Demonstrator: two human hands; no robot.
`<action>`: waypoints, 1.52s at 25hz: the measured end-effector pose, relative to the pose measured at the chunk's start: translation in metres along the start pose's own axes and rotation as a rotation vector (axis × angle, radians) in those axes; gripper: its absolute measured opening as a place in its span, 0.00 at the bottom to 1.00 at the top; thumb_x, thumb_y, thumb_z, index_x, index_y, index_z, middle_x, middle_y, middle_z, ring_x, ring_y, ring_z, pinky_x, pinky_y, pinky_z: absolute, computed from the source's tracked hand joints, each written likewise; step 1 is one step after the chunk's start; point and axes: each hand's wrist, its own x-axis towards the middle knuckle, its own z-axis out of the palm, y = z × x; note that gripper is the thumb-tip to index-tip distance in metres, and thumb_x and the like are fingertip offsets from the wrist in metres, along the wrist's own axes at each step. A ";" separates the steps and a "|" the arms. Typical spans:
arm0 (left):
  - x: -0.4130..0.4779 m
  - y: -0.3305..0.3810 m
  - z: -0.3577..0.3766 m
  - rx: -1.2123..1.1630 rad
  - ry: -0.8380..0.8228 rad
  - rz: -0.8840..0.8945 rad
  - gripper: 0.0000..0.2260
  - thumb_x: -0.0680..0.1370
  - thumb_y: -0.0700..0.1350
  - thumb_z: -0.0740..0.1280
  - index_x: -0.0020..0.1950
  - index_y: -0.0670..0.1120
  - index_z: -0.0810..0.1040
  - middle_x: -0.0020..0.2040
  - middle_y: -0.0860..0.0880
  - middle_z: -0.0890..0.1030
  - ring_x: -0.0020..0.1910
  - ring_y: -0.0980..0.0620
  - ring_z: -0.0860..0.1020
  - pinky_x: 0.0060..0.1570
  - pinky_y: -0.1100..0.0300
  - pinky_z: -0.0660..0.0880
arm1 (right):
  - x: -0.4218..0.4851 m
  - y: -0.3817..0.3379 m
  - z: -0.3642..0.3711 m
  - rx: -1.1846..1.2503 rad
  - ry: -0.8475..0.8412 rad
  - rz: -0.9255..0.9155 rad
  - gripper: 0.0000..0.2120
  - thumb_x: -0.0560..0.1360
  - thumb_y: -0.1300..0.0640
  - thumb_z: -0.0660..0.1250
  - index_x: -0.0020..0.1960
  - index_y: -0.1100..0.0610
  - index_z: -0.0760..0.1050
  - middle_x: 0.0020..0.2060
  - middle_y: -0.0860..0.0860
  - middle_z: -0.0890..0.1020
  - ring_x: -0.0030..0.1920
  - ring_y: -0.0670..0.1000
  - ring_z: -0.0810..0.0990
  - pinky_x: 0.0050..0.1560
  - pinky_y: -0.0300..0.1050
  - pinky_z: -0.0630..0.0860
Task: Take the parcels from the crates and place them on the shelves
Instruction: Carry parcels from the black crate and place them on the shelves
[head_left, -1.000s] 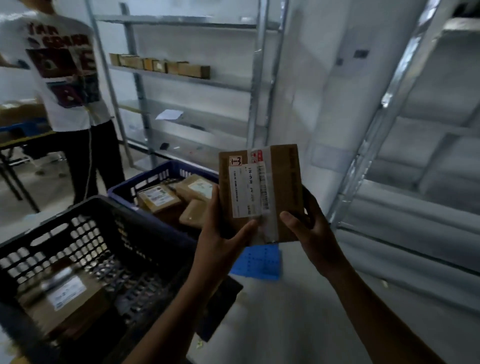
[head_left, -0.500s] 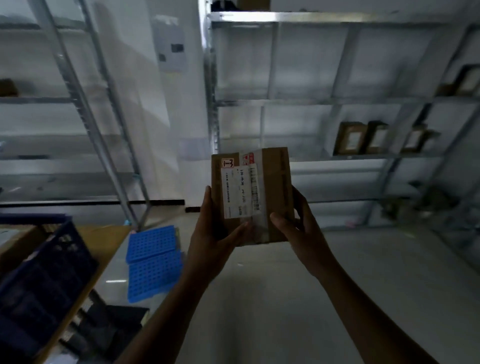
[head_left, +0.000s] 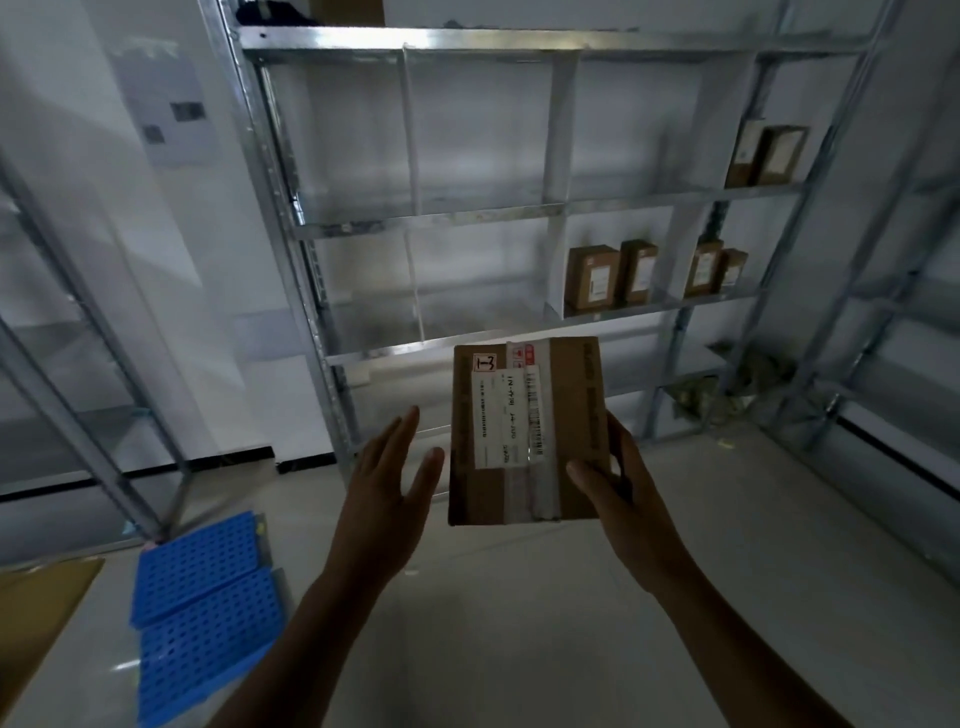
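The grip: right hand (head_left: 628, 499) holds the parcel (head_left: 524, 431), fingers mostly hidden behind.

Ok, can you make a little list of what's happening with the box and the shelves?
parcel: brown cardboard, white label facing camera
right hand: grips its lower right edge, thumb on front
left hand: open, fingers straight, beside it, not touching
shelf rack: metal, straight ahead
four parcels: standing on one shelf, right part
two parcels: standing on the shelf above, far right
blue perforated panels: on the floor, lower left
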 end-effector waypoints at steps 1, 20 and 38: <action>0.016 -0.006 0.005 0.047 -0.015 0.015 0.30 0.80 0.66 0.53 0.82 0.60 0.55 0.82 0.50 0.58 0.81 0.48 0.56 0.75 0.38 0.63 | 0.013 0.005 -0.001 -0.002 0.005 -0.008 0.32 0.76 0.42 0.70 0.77 0.37 0.64 0.69 0.43 0.78 0.68 0.47 0.79 0.62 0.52 0.80; 0.285 -0.073 0.107 0.444 -0.199 0.087 0.33 0.75 0.72 0.41 0.80 0.66 0.45 0.83 0.54 0.42 0.81 0.45 0.34 0.78 0.36 0.38 | 0.237 0.104 -0.027 -0.068 0.150 0.053 0.32 0.76 0.42 0.70 0.77 0.37 0.64 0.70 0.45 0.77 0.70 0.51 0.77 0.66 0.62 0.77; 0.462 0.088 0.353 0.490 -0.208 0.185 0.37 0.74 0.75 0.35 0.82 0.64 0.47 0.81 0.57 0.40 0.80 0.48 0.34 0.78 0.37 0.37 | 0.424 0.207 -0.311 -0.022 0.146 -0.010 0.32 0.78 0.45 0.70 0.80 0.41 0.63 0.72 0.46 0.76 0.71 0.49 0.76 0.64 0.48 0.80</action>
